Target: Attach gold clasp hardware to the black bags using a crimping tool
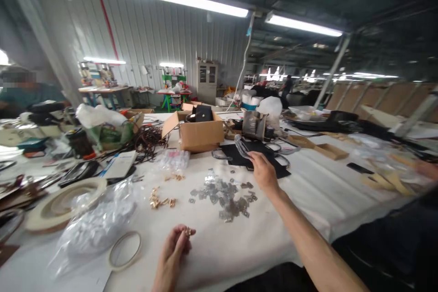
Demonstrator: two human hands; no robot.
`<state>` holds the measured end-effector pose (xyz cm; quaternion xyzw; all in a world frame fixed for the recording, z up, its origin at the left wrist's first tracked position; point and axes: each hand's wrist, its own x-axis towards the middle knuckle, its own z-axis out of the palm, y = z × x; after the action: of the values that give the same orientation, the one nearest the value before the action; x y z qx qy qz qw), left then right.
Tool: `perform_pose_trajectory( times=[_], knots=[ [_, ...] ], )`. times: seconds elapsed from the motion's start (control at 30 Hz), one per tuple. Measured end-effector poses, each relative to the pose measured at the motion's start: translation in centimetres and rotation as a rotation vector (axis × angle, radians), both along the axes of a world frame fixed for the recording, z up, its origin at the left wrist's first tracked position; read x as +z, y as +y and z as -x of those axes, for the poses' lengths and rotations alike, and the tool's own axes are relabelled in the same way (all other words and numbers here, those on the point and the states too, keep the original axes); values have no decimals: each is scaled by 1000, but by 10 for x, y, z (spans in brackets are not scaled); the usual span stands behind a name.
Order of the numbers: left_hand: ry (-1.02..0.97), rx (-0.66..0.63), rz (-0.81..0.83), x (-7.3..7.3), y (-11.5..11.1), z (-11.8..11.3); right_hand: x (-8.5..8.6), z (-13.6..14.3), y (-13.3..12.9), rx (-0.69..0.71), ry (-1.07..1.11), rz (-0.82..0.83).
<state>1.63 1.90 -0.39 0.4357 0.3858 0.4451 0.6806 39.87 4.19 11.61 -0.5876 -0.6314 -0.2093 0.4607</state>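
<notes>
My left hand (173,250) is above the near part of the table, its thumb and fingers pinched on a small gold-coloured metal fitting (188,232). Farther off, my right hand (264,174) grips one end of a bag handle (241,147) that looks wrapped in clear film. Beneath that handle lie black flat panels (236,154), with more curved handles on and around them. Between my hands spreads a pile of small silvery metal plates (224,194). Several loose gold fittings (155,201) lie left of the pile.
An open cardboard box (201,136) stands behind the panels. To the left are a clear plastic bag of white pieces (99,223), a tape ring (110,258) and a large roll (36,219). One person (30,93) is at far left; another person's hand (426,169) shows at the right edge.
</notes>
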Motion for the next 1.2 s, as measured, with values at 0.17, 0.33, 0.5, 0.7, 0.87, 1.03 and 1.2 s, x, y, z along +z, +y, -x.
perform_pose_trajectory(
  times=[0.17,0.33,0.5,0.7,0.87,1.03,1.2],
  knots=[
    [-475,-161,326,47,15,3,-4,85,-61,240,-195,-96],
    [-684,-321,344,84,38,15,-49,151,-130,540,-235,-80],
    [-392,-440,424,86,35,24,-84,170,-180,743,-357,178],
    [-174,-330,396,61,12,14,-90,154,-200,698,-282,469],
    [-68,-242,231,52,-13,2,-105,98,-164,63,262,460],
    [153,-128,-65,59,-57,-10,-111,23,-80,-433,402,859],
    [198,-223,-286,56,-105,-19,-105,-16,-17,-511,434,916]
  ],
)
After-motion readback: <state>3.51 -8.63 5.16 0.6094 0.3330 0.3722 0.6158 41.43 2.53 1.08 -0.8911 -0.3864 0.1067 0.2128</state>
